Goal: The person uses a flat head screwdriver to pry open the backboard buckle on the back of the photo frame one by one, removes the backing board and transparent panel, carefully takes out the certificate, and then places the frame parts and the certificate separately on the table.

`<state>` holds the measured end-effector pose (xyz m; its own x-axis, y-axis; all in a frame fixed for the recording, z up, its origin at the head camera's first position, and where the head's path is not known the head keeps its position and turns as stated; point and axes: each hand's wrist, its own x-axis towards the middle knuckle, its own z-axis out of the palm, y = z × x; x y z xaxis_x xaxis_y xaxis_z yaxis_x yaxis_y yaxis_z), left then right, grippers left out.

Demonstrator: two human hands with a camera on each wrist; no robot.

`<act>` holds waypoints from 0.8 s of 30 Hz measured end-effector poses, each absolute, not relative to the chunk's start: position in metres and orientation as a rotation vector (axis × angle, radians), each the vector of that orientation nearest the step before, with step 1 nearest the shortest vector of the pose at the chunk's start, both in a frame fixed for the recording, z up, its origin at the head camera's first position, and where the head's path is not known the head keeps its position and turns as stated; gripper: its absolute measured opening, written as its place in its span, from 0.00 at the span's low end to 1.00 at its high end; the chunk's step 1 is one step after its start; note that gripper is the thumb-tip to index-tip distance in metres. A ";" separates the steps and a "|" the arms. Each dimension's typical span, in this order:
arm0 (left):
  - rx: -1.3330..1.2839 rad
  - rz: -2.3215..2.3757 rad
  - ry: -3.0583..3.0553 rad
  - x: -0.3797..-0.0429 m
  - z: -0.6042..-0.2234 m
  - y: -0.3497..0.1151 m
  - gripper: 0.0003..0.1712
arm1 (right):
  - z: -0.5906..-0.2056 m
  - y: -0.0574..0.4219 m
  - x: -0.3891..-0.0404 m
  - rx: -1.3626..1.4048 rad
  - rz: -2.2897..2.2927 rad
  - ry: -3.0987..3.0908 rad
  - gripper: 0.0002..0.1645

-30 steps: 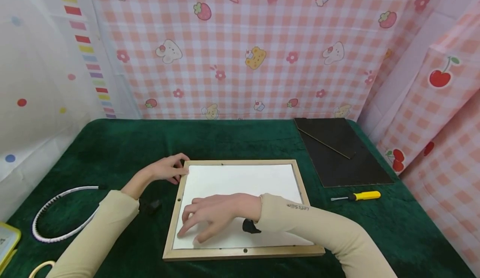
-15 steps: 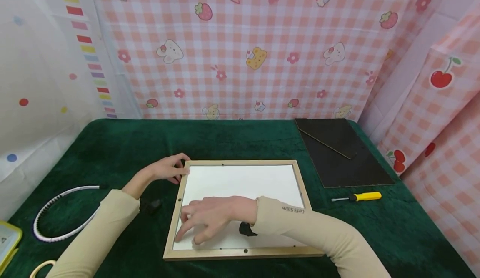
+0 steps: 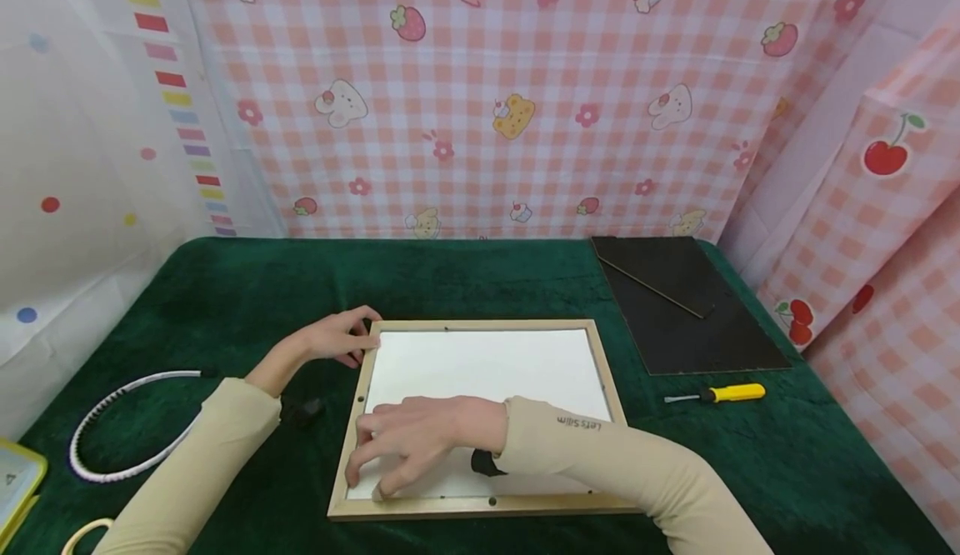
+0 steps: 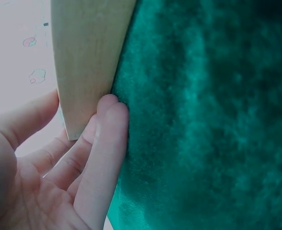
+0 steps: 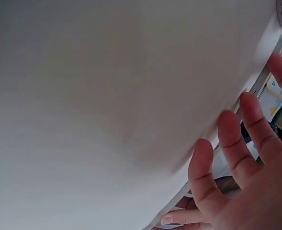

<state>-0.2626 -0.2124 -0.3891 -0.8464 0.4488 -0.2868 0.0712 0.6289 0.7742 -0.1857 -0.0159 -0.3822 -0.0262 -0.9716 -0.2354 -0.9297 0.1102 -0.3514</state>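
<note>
A pale wooden frame (image 3: 420, 508) lies flat on the green cloth, with a white sheet (image 3: 487, 363) inside it. At its far left corner my left hand (image 3: 337, 336) holds the wood. The left wrist view shows thumb and fingers on either side of that frame corner (image 4: 85, 57). My right hand (image 3: 423, 438) reaches across the sheet, fingers spread and slightly bent. Its fingertips touch the sheet along the frame's left side, near the front left corner. In the right wrist view several fingertips (image 5: 229, 127) rest along the white sheet's edge.
At the back right a black board (image 3: 690, 313) bears a thin strip (image 3: 652, 287). A yellow-handled screwdriver (image 3: 735, 392) lies in front of it. On the left are a white curved tube (image 3: 112, 477), a yellow-edged object (image 3: 22, 488) and a beige loop (image 3: 82, 532).
My right hand has slid a little to the left and toward the front, its fingertips now at the frame's left side. My left hand has stayed on the far left corner.
</note>
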 end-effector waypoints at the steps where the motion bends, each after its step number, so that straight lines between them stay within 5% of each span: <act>1: 0.410 1.110 2.395 -0.263 -0.389 -0.212 0.24 | -0.382 -0.016 -0.186 -1.843 -0.139 1.990 0.20; 24: 0.446 1.138 2.389 -0.262 -0.391 -0.214 0.23 | -0.368 0.001 -0.182 -1.724 -0.325 1.990 0.24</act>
